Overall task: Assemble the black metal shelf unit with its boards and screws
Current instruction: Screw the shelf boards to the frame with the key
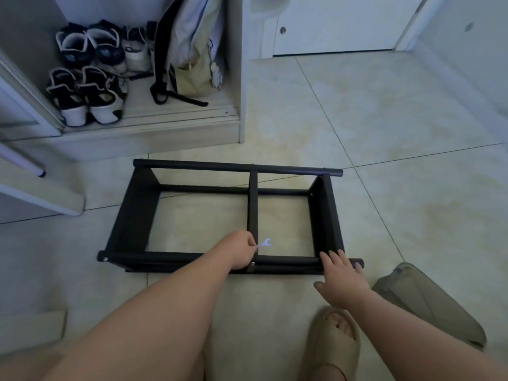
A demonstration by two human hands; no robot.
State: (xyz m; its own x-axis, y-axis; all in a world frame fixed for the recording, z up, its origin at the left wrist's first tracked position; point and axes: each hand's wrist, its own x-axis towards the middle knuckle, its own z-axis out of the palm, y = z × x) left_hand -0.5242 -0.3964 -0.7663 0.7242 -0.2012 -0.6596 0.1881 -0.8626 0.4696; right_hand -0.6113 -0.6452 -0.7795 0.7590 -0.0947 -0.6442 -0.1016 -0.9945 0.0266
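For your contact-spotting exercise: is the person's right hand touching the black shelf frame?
Touching: in the head view the right hand lays its fingertips on the black shelf frame, near right corner.

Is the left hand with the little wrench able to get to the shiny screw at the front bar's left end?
Probably yes. The left hand pinches the wrench near the shelf frame's middle, and the screw sits uncovered at the front bar's end, with nothing between them.
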